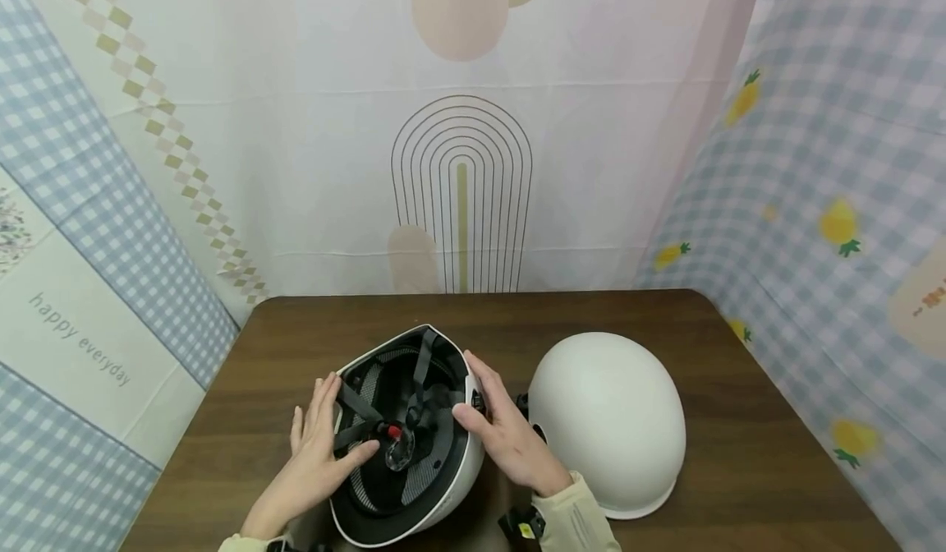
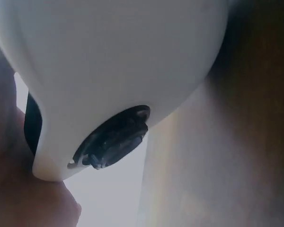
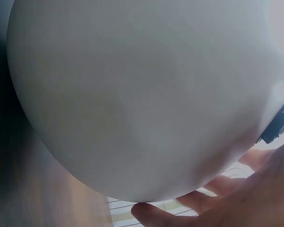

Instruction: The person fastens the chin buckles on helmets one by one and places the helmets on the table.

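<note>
In the head view an upturned white helmet [image 1: 380, 494] lies with its black padded inside facing up. Black straps and a red buckle piece [image 1: 394, 432] show within it. My left hand [image 1: 318, 453] holds its left edge, thumb over the rim and fingers along the side. On the opposite edge my right hand [image 1: 510, 437] grips the shell, thumb at the rim and fingers outside. The left wrist view shows a black side fitting [image 2: 113, 137] on the smooth shell. Fingers [image 3: 165, 218] touch the shell's curve in the right wrist view.
A second white helmet [image 1: 609, 420] stands dome up on the brown wooden table [image 1: 347, 314], just right of my right hand. Behind the table hangs a patterned white cloth [image 1: 325, 166], with a blue checked cloth [image 1: 798, 289] on the right.
</note>
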Demonstrator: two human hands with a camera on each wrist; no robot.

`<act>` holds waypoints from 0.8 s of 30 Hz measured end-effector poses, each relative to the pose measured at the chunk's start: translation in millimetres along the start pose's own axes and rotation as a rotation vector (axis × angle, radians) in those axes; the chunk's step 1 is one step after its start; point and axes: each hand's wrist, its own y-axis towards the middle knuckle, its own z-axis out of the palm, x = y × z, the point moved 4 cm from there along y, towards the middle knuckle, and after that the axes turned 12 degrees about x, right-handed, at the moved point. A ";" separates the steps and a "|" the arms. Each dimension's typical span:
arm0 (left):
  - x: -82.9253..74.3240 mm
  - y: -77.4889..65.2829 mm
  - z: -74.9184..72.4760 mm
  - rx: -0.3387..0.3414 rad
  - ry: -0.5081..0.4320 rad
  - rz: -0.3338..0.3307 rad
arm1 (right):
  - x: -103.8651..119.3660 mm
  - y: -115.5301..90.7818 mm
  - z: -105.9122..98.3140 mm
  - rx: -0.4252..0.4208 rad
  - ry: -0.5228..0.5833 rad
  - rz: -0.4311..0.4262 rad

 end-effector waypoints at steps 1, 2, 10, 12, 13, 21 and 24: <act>0.2 -1.5 0.2 -0.017 -0.009 0.014 | -0.1 0.0 0.6 0.001 0.001 -0.002; -0.2 -2.2 0.5 -0.039 -0.019 0.036 | -0.2 -0.3 -0.1 0.000 -0.001 -0.006; 0.9 -11.2 2.5 -0.186 -0.085 0.118 | -4.3 -3.8 -2.7 0.024 -0.014 -0.021; 1.2 -11.9 2.3 -0.206 -0.060 0.128 | -4.2 -3.3 -2.8 0.025 -0.020 -0.024; 1.3 -11.8 2.4 -0.210 -0.044 0.130 | -3.9 -3.1 -2.9 0.025 -0.024 -0.025; 2.6 -10.1 6.3 -0.234 0.143 0.026 | 0.4 -5.0 -2.8 0.011 -0.016 0.011; 5.2 -9.7 8.6 -0.212 0.164 -0.078 | 2.1 -5.6 -2.3 0.012 -0.006 0.021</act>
